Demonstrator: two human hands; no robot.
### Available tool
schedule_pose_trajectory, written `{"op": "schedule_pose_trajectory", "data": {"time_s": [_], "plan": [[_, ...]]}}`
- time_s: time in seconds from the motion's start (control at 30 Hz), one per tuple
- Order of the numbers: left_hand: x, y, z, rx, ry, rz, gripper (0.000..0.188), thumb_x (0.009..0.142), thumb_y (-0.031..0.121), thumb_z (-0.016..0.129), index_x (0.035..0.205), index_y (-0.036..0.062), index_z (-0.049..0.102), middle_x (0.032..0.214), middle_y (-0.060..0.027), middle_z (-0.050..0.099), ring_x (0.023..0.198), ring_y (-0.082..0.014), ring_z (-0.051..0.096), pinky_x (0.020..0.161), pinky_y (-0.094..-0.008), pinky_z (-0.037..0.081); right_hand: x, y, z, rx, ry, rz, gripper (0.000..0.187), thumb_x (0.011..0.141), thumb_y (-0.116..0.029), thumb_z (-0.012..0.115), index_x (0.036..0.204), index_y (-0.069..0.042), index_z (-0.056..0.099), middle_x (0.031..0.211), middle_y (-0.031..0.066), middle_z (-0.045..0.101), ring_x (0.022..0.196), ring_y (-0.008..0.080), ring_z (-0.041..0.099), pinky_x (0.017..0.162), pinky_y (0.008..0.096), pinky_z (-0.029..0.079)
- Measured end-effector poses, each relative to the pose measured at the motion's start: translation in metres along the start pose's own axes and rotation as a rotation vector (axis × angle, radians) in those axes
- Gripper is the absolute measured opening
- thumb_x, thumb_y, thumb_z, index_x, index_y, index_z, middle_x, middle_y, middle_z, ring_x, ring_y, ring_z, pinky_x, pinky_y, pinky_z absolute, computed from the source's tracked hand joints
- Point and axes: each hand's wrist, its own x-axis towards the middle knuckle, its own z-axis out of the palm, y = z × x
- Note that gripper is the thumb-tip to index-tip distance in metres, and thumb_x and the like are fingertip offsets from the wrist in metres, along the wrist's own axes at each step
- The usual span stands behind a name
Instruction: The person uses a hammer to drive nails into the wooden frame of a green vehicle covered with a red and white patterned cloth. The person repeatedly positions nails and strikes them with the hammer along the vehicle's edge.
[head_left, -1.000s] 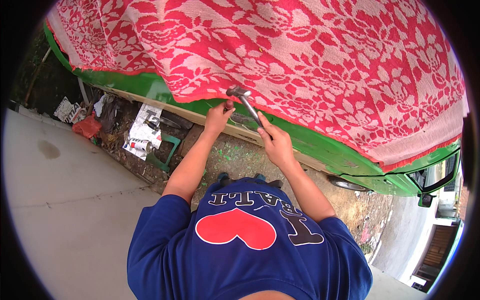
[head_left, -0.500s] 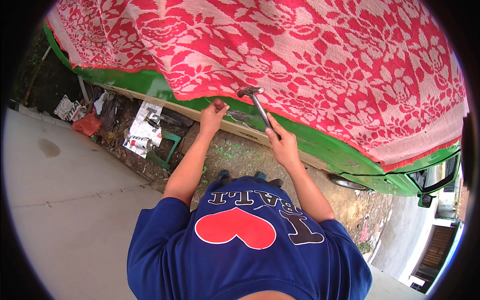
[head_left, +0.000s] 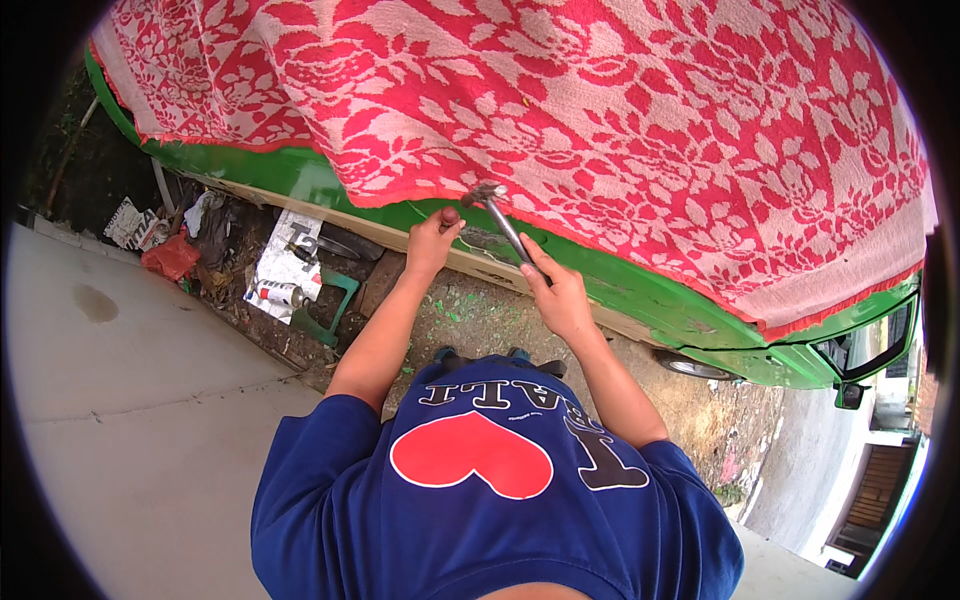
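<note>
My right hand (head_left: 558, 298) is closed round the metal shaft of a hammer (head_left: 508, 232). The hammer's head sits at the red cloth's lower edge, just right of my left hand and a little above it. My left hand (head_left: 430, 248) is closed on a small tool with a rounded reddish-brown end (head_left: 450, 215); the rest of it is hidden by my fingers. Both hands are at the side of a green vehicle (head_left: 600, 270), whose paint is chipped and scraped between them. A red and pink floral cloth (head_left: 600, 130) drapes over the vehicle.
Green flakes lie on the ground below my hands. To the left are a green stool (head_left: 335, 310), a spray can (head_left: 280, 293) on white printed sheets, and a red plastic bag (head_left: 172, 256). A wheel (head_left: 695, 366) and side mirror (head_left: 850, 396) are at the right.
The hammer head has shifted left and slightly down, closer to the tool's rounded end. My right hand has moved slightly left and down, my left hand slightly right and down.
</note>
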Motion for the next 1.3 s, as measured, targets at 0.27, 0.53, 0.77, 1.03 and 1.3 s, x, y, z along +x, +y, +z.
{"op": "schedule_pose_trajectory", "data": {"time_s": [0.27, 0.53, 0.77, 1.03, 1.3], "plan": [[0.002, 0.015, -0.006, -0.007, -0.019, -0.052, 0.023, 0.088, 0.02, 0.075, 0.097, 0.0005, 0.068, 0.073, -0.0082, 0.072, 0.068, -0.0161, 0.071, 0.064, -0.0317, 0.052, 0.019, -0.02, 0.01, -0.24, -0.065, -0.109, 0.046, 0.098, -0.02, 0.063, 0.143, -0.024, 0.056, 0.099, 0.021, 0.07, 0.075, 0.0293, 0.065, 0.076, 0.0365, 0.052], [0.003, 0.001, 0.0, -0.019, -0.034, -0.01, 0.025, 0.087, 0.025, 0.075, 0.099, 0.0036, 0.067, 0.079, -0.0126, 0.072, 0.071, -0.0272, 0.07, 0.067, -0.0382, 0.053, 0.02, -0.019, 0.016, -0.228, -0.038, -0.154, 0.046, 0.097, -0.021, 0.063, 0.143, -0.028, 0.056, 0.098, 0.0214, 0.07, 0.072, 0.0329, 0.063, 0.073, 0.038, 0.051], [0.004, -0.008, 0.006, -0.064, -0.006, -0.01, 0.026, 0.087, 0.026, 0.075, 0.099, 0.0043, 0.068, 0.076, -0.0112, 0.071, 0.07, -0.0269, 0.07, 0.065, -0.0385, 0.052, 0.009, -0.022, 0.021, -0.108, 0.021, -0.16, 0.045, 0.097, -0.021, 0.063, 0.141, -0.028, 0.057, 0.093, 0.022, 0.069, 0.068, 0.0331, 0.06, 0.071, 0.0377, 0.051], [0.007, 0.001, -0.005, -0.027, -0.047, -0.057, 0.021, 0.088, 0.02, 0.075, 0.097, 0.002, 0.068, 0.074, -0.006, 0.071, 0.07, -0.0141, 0.071, 0.065, -0.0305, 0.053, 0.013, -0.014, 0.016, -0.155, 0.078, -0.098, 0.044, 0.098, -0.025, 0.061, 0.141, -0.03, 0.057, 0.088, 0.0189, 0.068, 0.075, 0.0356, 0.066, 0.07, 0.0443, 0.052], [0.008, 0.006, -0.003, -0.065, -0.049, -0.038, 0.025, 0.088, 0.024, 0.075, 0.098, 0.0029, 0.068, 0.073, -0.0081, 0.07, 0.069, -0.0189, 0.071, 0.065, -0.033, 0.052, 0.008, -0.017, 0.025, -0.14, 0.035, -0.037, 0.044, 0.098, -0.017, 0.063, 0.142, -0.022, 0.058, 0.091, 0.0202, 0.068, 0.068, 0.0232, 0.058, 0.072, 0.0337, 0.051]]}}
